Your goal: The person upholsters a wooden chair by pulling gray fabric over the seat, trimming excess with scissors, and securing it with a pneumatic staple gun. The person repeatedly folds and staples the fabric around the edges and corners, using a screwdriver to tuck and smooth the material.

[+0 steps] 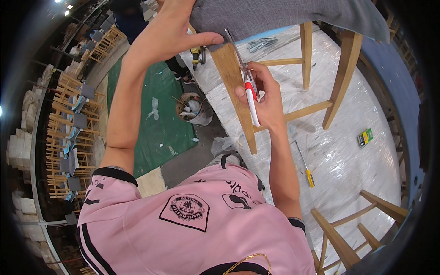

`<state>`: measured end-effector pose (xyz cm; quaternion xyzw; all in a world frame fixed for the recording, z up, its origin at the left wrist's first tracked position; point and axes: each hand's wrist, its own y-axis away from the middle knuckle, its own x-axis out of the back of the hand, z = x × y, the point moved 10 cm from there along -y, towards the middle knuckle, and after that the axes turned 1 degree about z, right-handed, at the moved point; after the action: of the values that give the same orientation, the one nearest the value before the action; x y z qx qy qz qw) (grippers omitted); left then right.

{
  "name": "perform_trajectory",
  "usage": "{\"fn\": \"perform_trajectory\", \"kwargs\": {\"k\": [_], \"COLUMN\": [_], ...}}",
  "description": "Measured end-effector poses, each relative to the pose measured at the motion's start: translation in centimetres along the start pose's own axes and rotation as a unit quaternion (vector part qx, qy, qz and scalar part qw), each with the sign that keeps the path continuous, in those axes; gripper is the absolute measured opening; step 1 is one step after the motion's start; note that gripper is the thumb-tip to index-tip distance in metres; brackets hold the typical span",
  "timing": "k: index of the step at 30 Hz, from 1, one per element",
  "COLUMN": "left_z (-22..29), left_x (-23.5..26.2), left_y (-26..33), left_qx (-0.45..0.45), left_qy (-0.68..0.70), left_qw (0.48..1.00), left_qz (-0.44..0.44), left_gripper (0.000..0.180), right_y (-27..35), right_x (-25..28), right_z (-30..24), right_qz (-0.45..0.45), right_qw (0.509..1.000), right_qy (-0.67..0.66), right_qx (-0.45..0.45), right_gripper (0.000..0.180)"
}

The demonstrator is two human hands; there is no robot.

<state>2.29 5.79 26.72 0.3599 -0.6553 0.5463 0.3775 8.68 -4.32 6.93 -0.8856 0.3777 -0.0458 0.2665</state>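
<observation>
A wooden stool [227,87] with a grey fabric seat [293,16] stands tilted in front of me. My left hand [167,34] lies against the near left corner of the seat, thumb stretched out along the fabric edge. Its other fingers are spread away from the thumb and partly cut off at the top. My right hand [263,94] is closed round a pair of snips [250,94] with white and red handles. The metal blades point up at the fabric edge, beside the top of the nearest leg.
The table [334,156] is covered in clear plastic film. On it lie a yellow-handled screwdriver [305,167], a small green and yellow packet [365,138] and more wooden legs [337,236]. A bucket of scraps [201,117] stands left, by a green mat [137,128]. Stacked stools [73,133] line the far left.
</observation>
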Motion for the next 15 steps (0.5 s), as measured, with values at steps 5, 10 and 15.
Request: {"fn": "perform_trajectory", "kwargs": {"k": [5, 10, 15], "left_z": [-0.2, -0.1, 0.0], "left_x": [-0.1, 0.0, -0.1], "left_y": [0.1, 0.0, -0.2], "left_qx": [0.01, 0.0, 0.036], "left_qy": [0.018, -0.006, 0.006], "left_qw": [1.0, 1.0, 0.999], "left_qz": [-0.004, 0.001, -0.021], "left_gripper": [0.105, 0.106, 0.106], "right_y": [0.0, 0.2, -0.3], "right_x": [-0.4, -0.3, -0.2], "right_z": [0.7, 1.2, 1.6], "right_qz": [-0.021, -0.034, -0.036], "right_qw": [0.998, 0.997, 0.997], "right_qy": [0.021, 0.009, 0.028], "right_qx": [-0.057, -0.068, -0.061], "right_gripper": [0.052, 0.049, 0.047]}}
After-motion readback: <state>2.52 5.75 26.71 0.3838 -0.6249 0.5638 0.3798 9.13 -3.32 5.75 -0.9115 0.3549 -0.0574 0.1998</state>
